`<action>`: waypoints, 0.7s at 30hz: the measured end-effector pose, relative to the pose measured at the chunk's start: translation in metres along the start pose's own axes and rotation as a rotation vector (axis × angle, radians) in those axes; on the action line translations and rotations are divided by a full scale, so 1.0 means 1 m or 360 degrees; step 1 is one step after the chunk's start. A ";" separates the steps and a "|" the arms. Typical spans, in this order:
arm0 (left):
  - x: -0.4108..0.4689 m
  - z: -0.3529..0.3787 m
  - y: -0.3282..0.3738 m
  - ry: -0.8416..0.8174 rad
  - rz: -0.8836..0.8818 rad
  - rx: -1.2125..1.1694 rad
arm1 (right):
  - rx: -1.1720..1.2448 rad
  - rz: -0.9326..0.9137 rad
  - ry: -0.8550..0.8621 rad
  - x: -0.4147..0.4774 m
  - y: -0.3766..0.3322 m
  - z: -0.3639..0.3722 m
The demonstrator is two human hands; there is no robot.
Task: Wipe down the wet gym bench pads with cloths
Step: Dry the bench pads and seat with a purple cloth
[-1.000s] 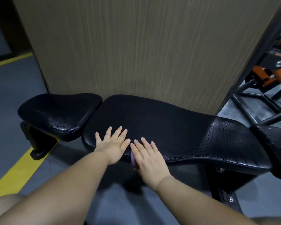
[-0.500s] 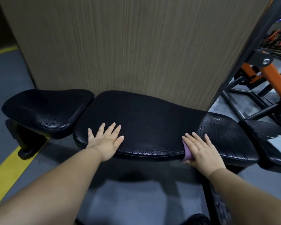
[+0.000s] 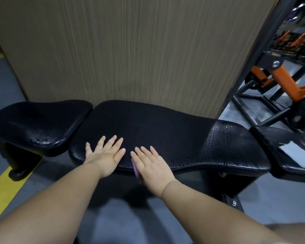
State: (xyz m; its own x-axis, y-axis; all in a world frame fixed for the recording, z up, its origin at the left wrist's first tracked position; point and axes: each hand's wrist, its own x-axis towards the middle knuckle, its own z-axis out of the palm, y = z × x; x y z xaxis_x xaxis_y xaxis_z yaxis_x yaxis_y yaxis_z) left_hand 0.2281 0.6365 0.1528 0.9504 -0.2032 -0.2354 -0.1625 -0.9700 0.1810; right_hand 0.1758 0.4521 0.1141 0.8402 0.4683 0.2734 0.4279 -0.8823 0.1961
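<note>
Wood-grain panel (image 3: 130,50) behind wet black long pad (image 3: 165,131) | left hand (image 3: 106,154) flat on near edge, fingers spread | right hand (image 3: 151,166) flat, pressing purple cloth (image 3: 135,169)

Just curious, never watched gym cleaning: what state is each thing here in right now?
Long pad: dull in the middle, droplets at its right end.
Small pad: droplets along its near edge.
Left hand: flat on long pad, holding nothing.
Right hand: flat, fingers straight.
Cloth: purple, pressed under right hand, mostly hidden.
</note>
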 end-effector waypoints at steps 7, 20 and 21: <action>0.001 -0.002 0.001 -0.0021 -0.0039 0.0021 | -0.0066 -0.0099 0.0081 -0.023 0.039 0.002; 0.002 0.001 0.001 0.0039 -0.0026 0.0077 | -0.0051 0.0646 -0.0451 -0.106 0.164 -0.017; 0.001 0.001 0.002 0.0039 -0.0021 0.0084 | -0.0047 0.0652 -0.0440 -0.105 0.161 -0.017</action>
State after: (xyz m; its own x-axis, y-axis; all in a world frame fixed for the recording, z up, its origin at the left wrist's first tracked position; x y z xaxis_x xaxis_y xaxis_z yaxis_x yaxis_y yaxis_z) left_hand 0.2288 0.6344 0.1516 0.9586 -0.1874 -0.2142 -0.1629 -0.9784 0.1269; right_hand 0.1511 0.2620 0.1329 0.9960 0.0494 0.0744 0.0376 -0.9876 0.1522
